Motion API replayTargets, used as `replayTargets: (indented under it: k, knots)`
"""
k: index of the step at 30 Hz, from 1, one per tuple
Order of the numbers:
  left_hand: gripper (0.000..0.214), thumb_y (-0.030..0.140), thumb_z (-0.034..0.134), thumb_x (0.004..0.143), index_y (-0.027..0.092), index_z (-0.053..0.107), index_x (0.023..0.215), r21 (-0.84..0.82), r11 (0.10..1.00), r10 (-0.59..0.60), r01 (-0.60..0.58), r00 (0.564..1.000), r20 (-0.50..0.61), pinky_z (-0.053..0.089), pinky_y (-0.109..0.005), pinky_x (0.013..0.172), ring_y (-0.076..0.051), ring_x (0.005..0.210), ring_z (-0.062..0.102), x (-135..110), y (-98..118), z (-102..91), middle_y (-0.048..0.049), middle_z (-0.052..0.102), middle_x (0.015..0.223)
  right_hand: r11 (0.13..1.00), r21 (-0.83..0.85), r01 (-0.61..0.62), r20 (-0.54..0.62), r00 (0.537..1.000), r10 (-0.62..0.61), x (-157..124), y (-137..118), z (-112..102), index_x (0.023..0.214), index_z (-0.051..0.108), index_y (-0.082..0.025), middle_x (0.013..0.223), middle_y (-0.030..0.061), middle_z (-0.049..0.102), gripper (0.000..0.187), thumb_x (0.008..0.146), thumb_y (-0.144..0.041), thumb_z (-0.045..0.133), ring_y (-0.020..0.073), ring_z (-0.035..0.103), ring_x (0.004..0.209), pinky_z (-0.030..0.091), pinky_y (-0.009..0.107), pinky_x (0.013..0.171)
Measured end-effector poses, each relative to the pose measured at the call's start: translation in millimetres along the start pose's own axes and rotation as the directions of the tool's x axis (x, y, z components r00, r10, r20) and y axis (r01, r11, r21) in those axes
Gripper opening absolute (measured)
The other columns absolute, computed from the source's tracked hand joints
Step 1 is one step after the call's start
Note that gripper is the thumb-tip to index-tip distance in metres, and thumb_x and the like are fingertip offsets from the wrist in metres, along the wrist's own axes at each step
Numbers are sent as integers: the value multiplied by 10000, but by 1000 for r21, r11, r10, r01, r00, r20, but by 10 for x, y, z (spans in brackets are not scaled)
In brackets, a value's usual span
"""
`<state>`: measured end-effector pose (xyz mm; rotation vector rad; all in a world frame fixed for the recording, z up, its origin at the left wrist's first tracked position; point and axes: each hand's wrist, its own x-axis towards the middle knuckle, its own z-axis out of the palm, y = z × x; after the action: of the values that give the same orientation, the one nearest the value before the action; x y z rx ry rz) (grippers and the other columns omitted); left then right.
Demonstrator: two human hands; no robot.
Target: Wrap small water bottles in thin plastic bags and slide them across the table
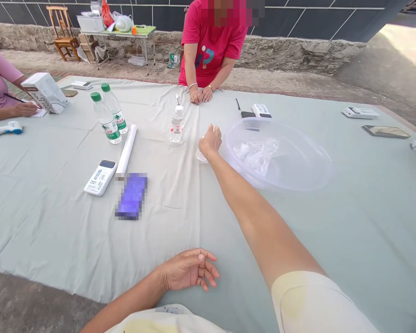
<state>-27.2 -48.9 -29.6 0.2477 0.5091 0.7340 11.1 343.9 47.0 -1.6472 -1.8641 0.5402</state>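
Observation:
My right hand [211, 140] is stretched out over the middle of the table with its fingers curled closed. A small piece of clear plastic [201, 157] shows just below it; the grip itself is hidden. Beside that hand, to the right, a large translucent plastic basin [308, 173] holds crumpled clear plastic wrapping [260, 155]. A small clear bottle with a white cap [177, 127] stands upright to the hand's left. My left hand [192, 269] rests near the front edge, palm partly up, fingers apart, holding nothing.
Two green-capped water bottles [107, 121], a white roll [127, 149], a white power bank [100, 178] and a pixelated purple item [131, 196] lie left. A person in a pink shirt [211, 46] stands opposite; another sits left near a white box [45, 92]. A phone [386, 132] lies right.

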Motion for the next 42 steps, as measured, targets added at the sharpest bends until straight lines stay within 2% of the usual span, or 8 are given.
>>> replayTargets:
  k: [7, 13, 24, 27, 30, 33, 38, 42]
  knots:
    - [341, 483, 751, 875, 209, 733, 1078, 14, 1000, -7, 8, 999, -52, 451, -329, 722, -197, 814, 709, -88, 79, 121, -95, 747, 964, 938, 193, 289, 44, 952, -302, 449, -802, 305, 1580, 274, -173, 1586, 171, 402, 834, 817, -193, 611, 307, 374, 1478, 350, 515, 1194]
    - [364, 466, 741, 890, 180, 706, 1112, 17, 1000, 19, -18, 999, -38, 461, -326, 743, -195, 835, 716, -77, 45, 52, -100, 744, 981, 961, 185, 205, 101, 969, -226, 444, -1015, 415, 1448, 405, -138, 1433, 167, 522, 585, 884, -210, 543, 305, 494, 1362, 364, 551, 1162]
    - [489, 468, 873, 734, 160, 663, 1050, 169, 980, 125, -108, 988, -94, 481, -315, 728, -172, 775, 696, -128, 5, 67, -75, 717, 937, 941, 183, 283, 226, 920, -321, -1215, -508, -630, 957, 556, -229, 949, 34, 658, 228, 819, -359, 683, 247, 596, 923, 485, 391, 852]
    - [390, 408, 836, 754, 163, 659, 1001, 380, 898, 336, -221, 902, -270, 461, -289, 714, -149, 743, 652, -284, 46, 136, -36, 679, 861, 939, 247, 239, 222, 929, -295, -1844, -369, -894, 916, 576, -237, 921, 9, 656, 225, 808, -400, 687, 219, 587, 861, 462, 354, 777]
    - [443, 353, 804, 761, 197, 633, 1138, 661, 697, 636, -278, 667, -389, 474, -295, 771, -170, 850, 642, -439, 126, 142, -34, 663, 946, 931, 326, 163, 206, 949, -238, -2425, -254, -1046, 926, 612, -246, 935, 7, 667, 244, 801, -431, 711, 213, 591, 847, 452, 344, 741]
    - [746, 317, 821, 729, 255, 511, 1405, 882, 432, 829, -186, 467, -307, 468, -371, 979, -256, 1217, 590, -517, 216, 134, -99, 608, 1306, 910, 402, 105, 177, 966, -189, -2928, -221, -1065, 920, 635, -262, 944, 14, 672, 250, 804, -456, 741, 220, 591, 843, 462, 352, 731]
    - [780, 316, 765, 793, 268, 426, 1494, 943, 295, 795, -157, 588, -150, 393, -442, 1138, -309, 1417, 483, -477, 270, 157, -125, 482, 1550, 851, 497, 170, 174, 941, -290, -3410, -267, -997, 989, 679, -277, 1020, 34, 692, 256, 816, -447, 760, 242, 623, 955, 506, 374, 792]
    - [663, 318, 742, 813, 251, 498, 1425, 948, 301, 801, -101, 567, -194, 417, -439, 1110, -303, 1303, 580, -499, 250, 149, -109, 640, 1360, 807, 558, 193, 219, 904, -367, -3029, -111, -1241, 1039, 712, -272, 1067, 41, 728, 276, 917, -503, 622, 233, 672, 1009, 536, 372, 848]
